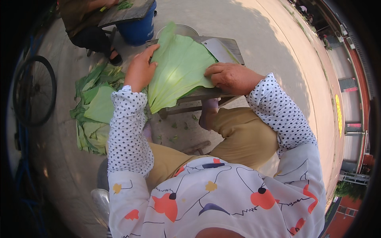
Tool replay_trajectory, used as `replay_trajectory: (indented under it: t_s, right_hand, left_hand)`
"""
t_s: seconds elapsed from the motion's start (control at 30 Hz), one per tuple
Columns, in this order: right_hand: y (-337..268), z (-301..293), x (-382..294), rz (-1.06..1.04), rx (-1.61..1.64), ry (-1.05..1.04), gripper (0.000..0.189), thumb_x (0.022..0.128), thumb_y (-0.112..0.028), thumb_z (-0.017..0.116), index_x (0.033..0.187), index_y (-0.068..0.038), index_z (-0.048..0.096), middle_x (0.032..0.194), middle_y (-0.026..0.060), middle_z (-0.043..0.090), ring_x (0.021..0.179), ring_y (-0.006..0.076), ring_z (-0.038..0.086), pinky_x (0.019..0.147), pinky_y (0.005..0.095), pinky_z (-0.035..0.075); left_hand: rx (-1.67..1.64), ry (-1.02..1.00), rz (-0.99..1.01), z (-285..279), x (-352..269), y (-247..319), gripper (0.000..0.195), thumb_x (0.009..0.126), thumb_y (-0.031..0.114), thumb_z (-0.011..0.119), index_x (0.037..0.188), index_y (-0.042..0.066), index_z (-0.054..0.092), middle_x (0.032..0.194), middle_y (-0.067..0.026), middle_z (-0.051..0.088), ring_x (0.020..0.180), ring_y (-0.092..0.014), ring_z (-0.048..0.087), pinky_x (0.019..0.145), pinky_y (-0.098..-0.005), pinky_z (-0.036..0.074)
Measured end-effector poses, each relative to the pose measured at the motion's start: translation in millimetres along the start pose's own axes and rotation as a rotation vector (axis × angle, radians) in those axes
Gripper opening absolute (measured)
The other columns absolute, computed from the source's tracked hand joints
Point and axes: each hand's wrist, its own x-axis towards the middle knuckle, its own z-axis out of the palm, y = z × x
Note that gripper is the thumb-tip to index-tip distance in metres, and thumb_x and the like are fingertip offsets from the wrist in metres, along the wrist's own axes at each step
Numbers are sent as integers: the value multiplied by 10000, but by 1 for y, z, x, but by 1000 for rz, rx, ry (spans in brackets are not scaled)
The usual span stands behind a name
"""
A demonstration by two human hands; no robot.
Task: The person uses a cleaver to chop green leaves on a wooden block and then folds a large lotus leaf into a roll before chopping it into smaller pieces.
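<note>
A large pale green leaf [178, 68] lies over a small wooden bench or stool [229, 44] before me. My left hand [142, 68] holds the leaf's left edge between thumb and fingers. On its right edge rests my right hand [230, 76], fingers curled over the leaf; the fingertips are partly hidden. Darker green leaf shows beneath it near my right hand. A cleaver with a broad metal blade [218, 51] lies flat on the bench beyond my right hand, touching neither hand. Its handle cannot be seen. Behind the bench is the rim of a round metal basin [186, 29].
Large leaves [99, 104] are piled on the ground to the left. Another person [89, 29] sits at a wooden board [131, 15] beside a blue bucket [137, 31]. A bicycle wheel [35, 89] stands far left. Leaf scraps lie under the bench, near my feet.
</note>
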Motion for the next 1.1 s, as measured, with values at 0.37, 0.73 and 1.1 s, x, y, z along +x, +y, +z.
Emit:
replay_trajectory:
  t_s: [0.37, 0.73, 1.1]
  right_hand:
    - [5, 9, -3, 150, 214, -41, 105, 895, -34, 716, 983, -22, 661, 1280, 136, 642, 1147, 342, 645, 944, 431, 558]
    - [-2, 1, -8, 243, 155, -105, 547, 899, -101, 766, 1413, -39, 591, 1486, 153, 552, 1382, 360, 528, 1142, 435, 471]
    - [-20, -2, 14, 133, 141, -92, 632, 833, -65, 808, 1424, -32, 586, 1401, 157, 560, 1364, 359, 510, 1149, 434, 461]
  left_hand:
    - [219, -162, 305, -3, -78, 91, 406, 818, 237, 869, 1171, 97, 726, 1148, -82, 661, 1154, -315, 581, 1018, -446, 465]
    - [249, -262, 316, -22, -88, 78, 407, 788, 21, 766, 1184, 99, 717, 1226, -82, 670, 1249, -324, 583, 1070, -452, 460]
    - [360, -188, 255, -52, -88, 54, 517, 755, -18, 713, 1258, 94, 673, 1307, -104, 624, 1328, -351, 526, 1146, -473, 385]
